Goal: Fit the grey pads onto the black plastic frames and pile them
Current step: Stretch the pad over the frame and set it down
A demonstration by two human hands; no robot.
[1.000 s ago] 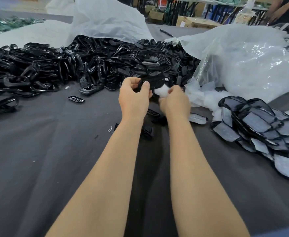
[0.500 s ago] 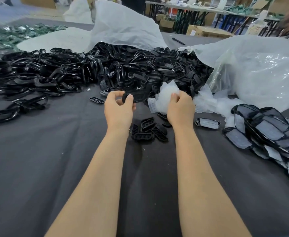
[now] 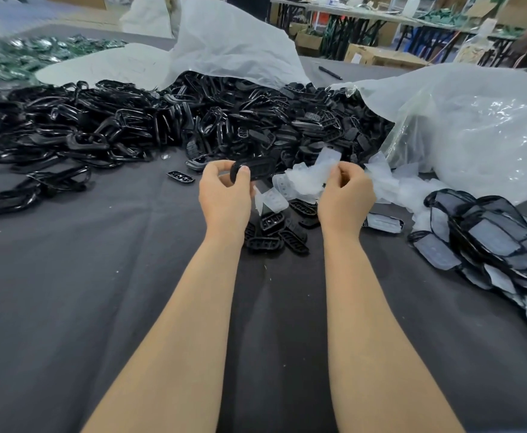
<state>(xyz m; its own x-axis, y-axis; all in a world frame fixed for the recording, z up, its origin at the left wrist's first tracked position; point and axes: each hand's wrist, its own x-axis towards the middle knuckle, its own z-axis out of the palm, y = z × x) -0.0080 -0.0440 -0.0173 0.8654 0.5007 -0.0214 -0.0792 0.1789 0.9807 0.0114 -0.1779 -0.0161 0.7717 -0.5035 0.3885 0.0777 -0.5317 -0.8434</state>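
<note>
My left hand [image 3: 224,195] grips a black plastic frame [image 3: 256,170] by its left end, held just above the table. My right hand [image 3: 345,195] pinches a bunch of translucent grey-white pads [image 3: 310,176]; some hang down between my hands. A few small black inserts [image 3: 271,235] lie on the cloth below my hands. One fitted frame [image 3: 382,221] lies beside my right wrist. At the right sits the pile of frames with pads fitted [image 3: 490,239].
A big heap of black frames [image 3: 193,120] spills from a white sack [image 3: 231,48] across the back. A clear plastic bag of pads [image 3: 474,129] lies at the right, loose pads [image 3: 412,189] before it. Grey cloth [image 3: 84,292] covers the table.
My hands have drawn apart: the left keeps the black frame, the right has lifted a bunch of pads up and to the right. The view has tilted up.
</note>
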